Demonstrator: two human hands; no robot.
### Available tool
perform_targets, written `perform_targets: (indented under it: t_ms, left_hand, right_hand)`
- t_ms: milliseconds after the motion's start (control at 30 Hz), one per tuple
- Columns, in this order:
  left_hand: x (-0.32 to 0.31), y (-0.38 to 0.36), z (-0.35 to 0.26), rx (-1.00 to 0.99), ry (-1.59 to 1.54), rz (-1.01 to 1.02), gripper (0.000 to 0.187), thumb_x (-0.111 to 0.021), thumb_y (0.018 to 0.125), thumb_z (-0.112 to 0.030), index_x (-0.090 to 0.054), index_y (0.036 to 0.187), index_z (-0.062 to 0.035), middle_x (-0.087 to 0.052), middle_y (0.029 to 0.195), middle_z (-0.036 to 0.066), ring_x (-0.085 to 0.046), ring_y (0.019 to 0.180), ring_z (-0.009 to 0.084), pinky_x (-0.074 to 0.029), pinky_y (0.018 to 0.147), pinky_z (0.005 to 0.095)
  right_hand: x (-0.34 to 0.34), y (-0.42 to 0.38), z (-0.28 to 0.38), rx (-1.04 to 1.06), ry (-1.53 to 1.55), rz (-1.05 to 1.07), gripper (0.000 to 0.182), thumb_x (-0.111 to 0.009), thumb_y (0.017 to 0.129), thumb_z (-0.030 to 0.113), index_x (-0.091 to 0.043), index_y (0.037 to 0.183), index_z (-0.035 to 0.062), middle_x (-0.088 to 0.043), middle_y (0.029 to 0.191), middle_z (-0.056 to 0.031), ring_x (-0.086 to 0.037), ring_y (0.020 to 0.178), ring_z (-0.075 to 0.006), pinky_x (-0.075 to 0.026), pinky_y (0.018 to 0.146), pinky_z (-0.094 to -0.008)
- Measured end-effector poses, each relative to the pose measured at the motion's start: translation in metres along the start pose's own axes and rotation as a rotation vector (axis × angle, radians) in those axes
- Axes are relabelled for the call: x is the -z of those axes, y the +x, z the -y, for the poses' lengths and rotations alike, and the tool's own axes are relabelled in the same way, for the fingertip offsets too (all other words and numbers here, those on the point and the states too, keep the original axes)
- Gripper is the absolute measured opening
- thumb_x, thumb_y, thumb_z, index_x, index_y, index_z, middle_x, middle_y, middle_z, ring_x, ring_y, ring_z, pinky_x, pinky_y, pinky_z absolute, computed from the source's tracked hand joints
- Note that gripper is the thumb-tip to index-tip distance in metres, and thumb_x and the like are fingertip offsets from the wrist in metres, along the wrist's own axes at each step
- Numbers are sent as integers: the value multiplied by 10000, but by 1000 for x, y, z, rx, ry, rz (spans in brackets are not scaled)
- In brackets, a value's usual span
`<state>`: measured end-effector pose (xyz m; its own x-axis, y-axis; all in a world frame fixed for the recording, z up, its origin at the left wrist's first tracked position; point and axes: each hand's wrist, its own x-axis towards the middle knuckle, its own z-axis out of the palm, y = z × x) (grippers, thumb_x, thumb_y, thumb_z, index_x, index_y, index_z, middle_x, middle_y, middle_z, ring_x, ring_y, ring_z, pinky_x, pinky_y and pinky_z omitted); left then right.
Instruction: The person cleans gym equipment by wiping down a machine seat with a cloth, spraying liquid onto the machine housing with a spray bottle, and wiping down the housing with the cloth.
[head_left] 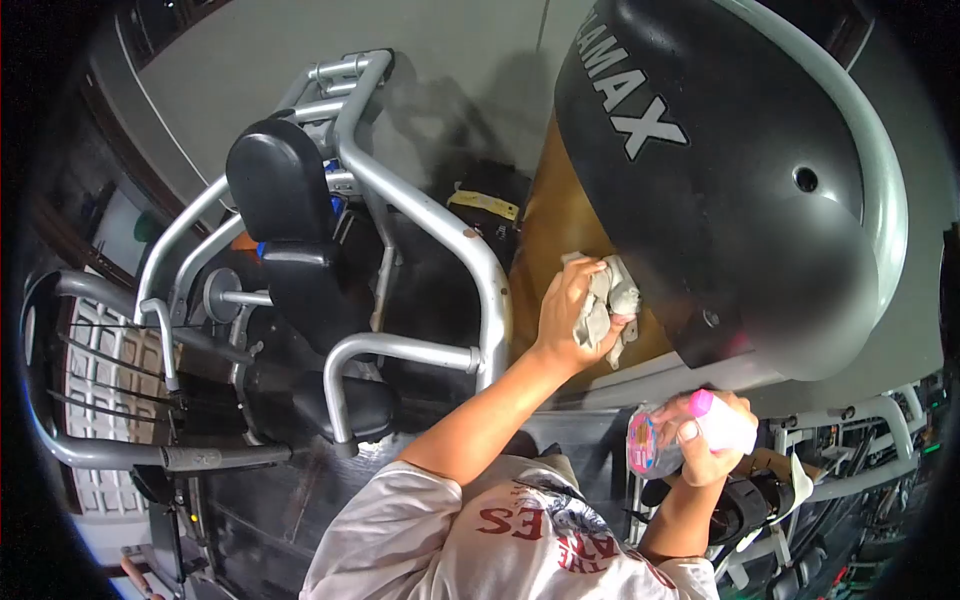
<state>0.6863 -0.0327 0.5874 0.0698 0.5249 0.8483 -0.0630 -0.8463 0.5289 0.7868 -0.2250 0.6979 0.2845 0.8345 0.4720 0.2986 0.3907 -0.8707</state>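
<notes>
My left hand point(568, 322) is closed around a crumpled pale grey cloth point(622, 290), which lies against the yellow-brown panel point(552, 225) below a large black machine cover point(690, 110). Loose corners of the cloth hang out past my fingers and thumb. Lower and to the right, my right hand point(712, 455) grips a spray bottle point(642, 440) with a clear body, a colourful label and a pink nozzle. The bottle is tilted on its side, its base toward the left. Part of it is hidden behind my fingers.
A silver-framed exercise machine point(485, 270) with a black padded seat back point(278, 175) stands to the left. More gym equipment point(850, 440) is at the right. A dark item with a yellow strip point(485, 203) lies by the wall. The cover's lower right is blurred.
</notes>
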Motion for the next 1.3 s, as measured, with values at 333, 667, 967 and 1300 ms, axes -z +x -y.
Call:
perform_targets:
  t_ms: [333, 667, 967, 1300]
  left_hand:
    - [18, 77, 58, 430, 45, -21, 388, -443, 1090, -299, -563, 1191, 56, -626, 1055, 251, -626, 1022, 419, -475, 922, 445]
    - [29, 146, 141, 560, -31, 67, 263, -588, 1025, -221, -653, 1140, 8, -704, 862, 122, -664, 810, 222, -520, 802, 359]
    - [12, 179, 197, 877, -179, 120, 178, -613, 959, -135, -731, 1066, -56, -732, 900, 156, -678, 805, 252, -510, 755, 367]
    - [37, 114, 138, 605, 11, 117, 212, -621, 905, -92, -734, 1082, -64, -752, 1028, 170, -709, 1010, 344, -530, 896, 413]
  right_hand:
    - [-4, -1, 0, 11, -47, -65, 264, -757, 847, 187, -708, 791, -66, -744, 726, -166, -695, 542, -201, -583, 588, -298]
    - [12, -32, -18, 28, -53, -185, 463, -848, 814, 250, -567, 1042, -39, -694, 824, -188, -698, 674, -269, -588, 683, -363]
    - [30, -35, -28, 94, -185, -88, 462, -798, 857, 263, -537, 1072, -52, -676, 789, -206, -666, 578, -286, -541, 533, -348]
    - [23, -23, -29, 53, -78, -106, 411, -673, 940, 225, -565, 1123, -126, -691, 810, -278, -647, 517, -287, -506, 409, -345]
